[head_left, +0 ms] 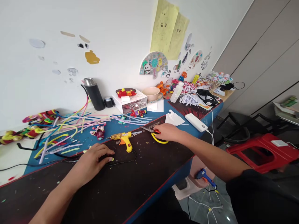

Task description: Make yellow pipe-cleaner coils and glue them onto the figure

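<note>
My right hand has its fingers on the red handle of the scissors, whose blades point left. A yellow pipe cleaner curves just below that hand. On the dark mat, my left hand is bent, with thumb and fingertips near a small yellow-green piece; what it grips, if anything, is hidden. Between the hands lies a yellow glue gun, its nozzle to the left. A small dark red figure lies behind my left hand.
Loose pipe cleaners cover the left back. Along the wall are a black thermos, a white box and a round bowl. A white power bank lies right. Below the table edge, a blue glue gun rests on a stool.
</note>
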`<move>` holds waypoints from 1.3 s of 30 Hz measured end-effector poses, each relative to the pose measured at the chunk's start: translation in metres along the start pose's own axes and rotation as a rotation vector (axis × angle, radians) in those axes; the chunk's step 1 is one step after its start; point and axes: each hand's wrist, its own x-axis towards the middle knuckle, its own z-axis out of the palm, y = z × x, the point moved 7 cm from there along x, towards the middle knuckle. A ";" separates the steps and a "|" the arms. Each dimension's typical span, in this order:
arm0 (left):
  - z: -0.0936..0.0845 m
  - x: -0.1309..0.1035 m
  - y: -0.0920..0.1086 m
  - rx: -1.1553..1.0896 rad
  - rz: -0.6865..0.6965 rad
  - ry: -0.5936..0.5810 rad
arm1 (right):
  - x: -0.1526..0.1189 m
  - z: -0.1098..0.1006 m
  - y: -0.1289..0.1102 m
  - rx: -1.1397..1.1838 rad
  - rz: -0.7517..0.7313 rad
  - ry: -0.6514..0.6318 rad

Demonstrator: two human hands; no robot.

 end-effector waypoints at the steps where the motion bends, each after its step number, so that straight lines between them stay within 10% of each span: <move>1: 0.002 0.000 0.000 0.005 0.018 -0.018 | 0.001 -0.001 0.001 -0.003 -0.003 0.006; 7: 0.007 -0.001 0.004 -0.001 0.088 -0.050 | 0.000 -0.013 -0.009 0.073 -0.088 0.116; 13: 0.000 -0.002 0.010 -0.116 -0.041 -0.009 | -0.002 0.003 -0.078 0.488 -0.355 0.186; 18: -0.028 -0.014 -0.008 -0.540 -0.441 0.242 | 0.014 0.021 -0.137 0.811 -0.420 0.128; 24: -0.043 -0.027 -0.021 -0.980 -0.567 0.582 | 0.031 0.017 -0.192 1.086 -0.526 0.045; 39: -0.043 -0.037 -0.040 -1.110 -0.645 0.725 | 0.057 -0.002 -0.233 1.155 -0.595 0.118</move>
